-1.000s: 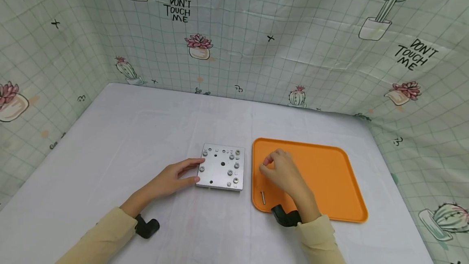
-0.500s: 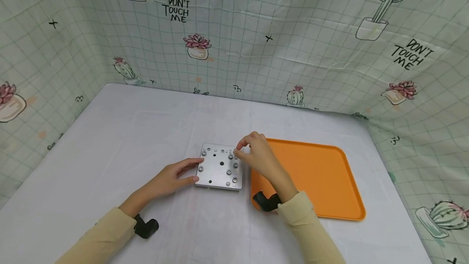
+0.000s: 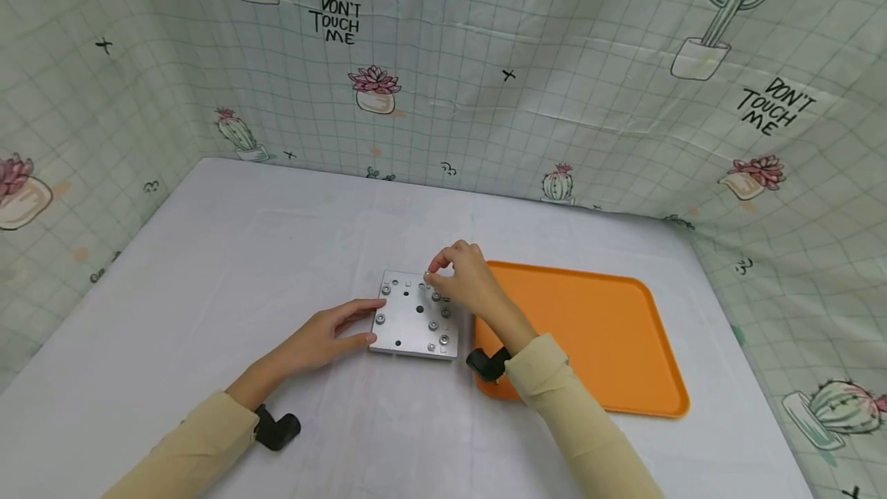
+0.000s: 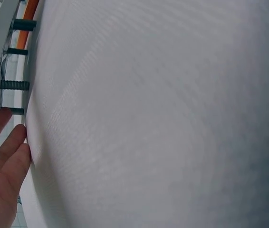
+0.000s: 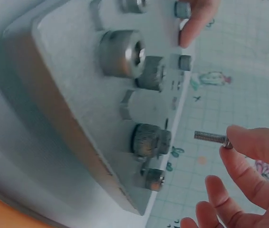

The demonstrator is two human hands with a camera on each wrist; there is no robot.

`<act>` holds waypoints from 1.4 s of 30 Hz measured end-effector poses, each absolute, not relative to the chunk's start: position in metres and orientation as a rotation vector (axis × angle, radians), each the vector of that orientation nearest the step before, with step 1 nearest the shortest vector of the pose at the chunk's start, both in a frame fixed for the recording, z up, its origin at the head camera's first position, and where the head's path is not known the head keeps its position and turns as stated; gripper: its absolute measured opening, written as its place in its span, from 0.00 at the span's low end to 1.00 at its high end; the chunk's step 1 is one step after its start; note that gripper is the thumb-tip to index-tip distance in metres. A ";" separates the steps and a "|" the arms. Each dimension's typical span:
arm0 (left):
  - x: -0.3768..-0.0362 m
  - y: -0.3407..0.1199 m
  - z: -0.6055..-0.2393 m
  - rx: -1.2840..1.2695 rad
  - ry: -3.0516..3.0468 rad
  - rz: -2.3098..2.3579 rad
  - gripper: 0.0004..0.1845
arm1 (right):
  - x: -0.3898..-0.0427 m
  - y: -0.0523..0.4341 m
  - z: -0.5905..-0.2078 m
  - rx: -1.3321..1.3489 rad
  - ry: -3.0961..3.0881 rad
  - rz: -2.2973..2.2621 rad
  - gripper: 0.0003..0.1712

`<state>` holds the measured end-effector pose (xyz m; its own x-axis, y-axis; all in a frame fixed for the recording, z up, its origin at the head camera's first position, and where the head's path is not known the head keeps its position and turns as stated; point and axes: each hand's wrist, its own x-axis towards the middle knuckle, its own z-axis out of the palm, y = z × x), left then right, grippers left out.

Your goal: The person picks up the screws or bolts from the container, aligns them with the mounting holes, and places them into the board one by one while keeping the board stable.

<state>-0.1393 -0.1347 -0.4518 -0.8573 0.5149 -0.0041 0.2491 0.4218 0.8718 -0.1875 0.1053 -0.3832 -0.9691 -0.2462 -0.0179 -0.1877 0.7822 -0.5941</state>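
1. Step in hand, as judged: fitting a loose screw (image 5: 209,137) into the metal plate (image 3: 414,317). The plate lies near the middle of the desk (image 3: 208,268), just beside the left edge of the orange tray (image 3: 610,329). Several socket-head screws (image 5: 146,139) already stand in it.
2. Right hand (image 3: 463,277): thumb and forefinger pinch the screw by its head, threaded shank pointing toward the plate. In the right wrist view the screw tip is apart from the plate face, not yet in any hole.
3. Left hand (image 3: 326,336): fingers fairly straight, resting against the plate's left edge, thumb at its near-left corner. The left wrist view shows the fingertips (image 4: 6,137) at the plate's edge, with screw shanks sticking out below the plate.
4. Pose: right forearm comes in from the near edge of the desk and crosses the tray's near-left corner, wrist raised over the plate's far edge. Left forearm lies low on the desk.
5. Next move, as judged: line the shank up square over an open hole (image 3: 420,309), lower it, then twist. A tilted entry would risk cross-threading.
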 end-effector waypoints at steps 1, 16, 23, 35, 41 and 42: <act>-0.140 -0.135 -0.452 0.668 2.408 1.405 0.28 | -0.189 0.105 -0.385 -0.356 2.874 -0.937 0.08; -0.141 -0.133 -0.454 0.665 2.405 1.399 0.29 | -0.200 0.099 -0.401 -0.362 2.898 -0.826 0.06; -0.139 -0.134 -0.451 0.655 2.408 1.397 0.29 | -0.199 0.098 -0.405 -0.365 2.887 -0.761 0.06; -0.139 -0.134 -0.453 0.663 2.413 1.403 0.29 | -0.196 0.098 -0.409 -0.369 2.918 -0.705 0.03; -0.139 -0.134 -0.452 0.669 2.427 1.392 0.29 | -0.194 0.101 -0.405 -0.348 2.918 -0.708 0.05; -0.139 -0.134 -0.452 0.667 2.427 1.391 0.28 | -0.193 0.102 -0.404 -0.345 2.919 -0.714 0.05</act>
<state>-0.1386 -0.1336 -0.4518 -0.8593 0.5115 -0.0011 0.2574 0.4343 0.8632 -0.1928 0.1019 -0.4036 -0.9672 -0.2471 -0.0591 -0.1920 0.8631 -0.4672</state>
